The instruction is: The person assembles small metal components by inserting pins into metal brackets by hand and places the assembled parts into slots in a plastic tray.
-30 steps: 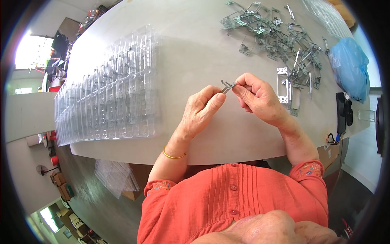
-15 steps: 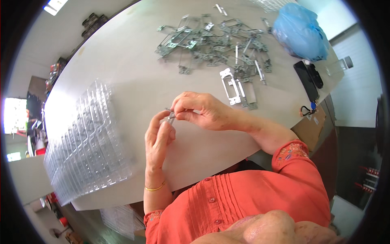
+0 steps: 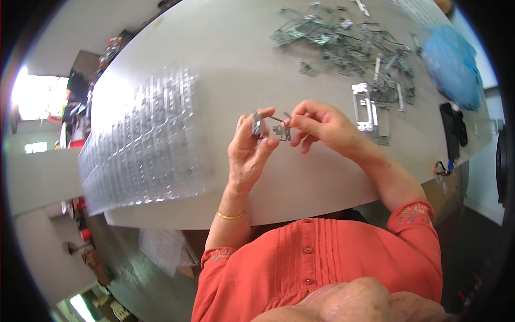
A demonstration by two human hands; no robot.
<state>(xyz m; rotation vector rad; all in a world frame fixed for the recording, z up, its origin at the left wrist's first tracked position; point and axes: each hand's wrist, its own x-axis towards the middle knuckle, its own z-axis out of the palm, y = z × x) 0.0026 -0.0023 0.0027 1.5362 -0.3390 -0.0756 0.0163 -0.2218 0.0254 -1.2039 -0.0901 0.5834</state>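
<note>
Above the near part of the table, my left hand (image 3: 245, 153) grips a small metal bracket frame (image 3: 281, 131) between its thumb and fingers. The frame's bright end lies against the fingers, and thin bars reach toward the right. At its other end is my right hand (image 3: 326, 127), with thumb and forefinger pinched together close to the bar. Motion blur hides whether those fingertips hold the frame or a separate small piece. Beyond the right hand, a brighter silver frame (image 3: 360, 87) lies flat at the near edge of a tangled pile of metal frames (image 3: 335, 40).
Clear plastic blister trays (image 3: 142, 147) stand stacked on the left of the table (image 3: 236, 59). At the far right are a blue plastic bag (image 3: 453, 67) and a black phone (image 3: 447, 126) with a strap (image 3: 442, 168). More clear trays (image 3: 161, 249) sit below the table edge.
The whole view has turned, shifting the table's things to the right. My hands have drawn slightly apart, and the bracket frame between them now shows more fully.
</note>
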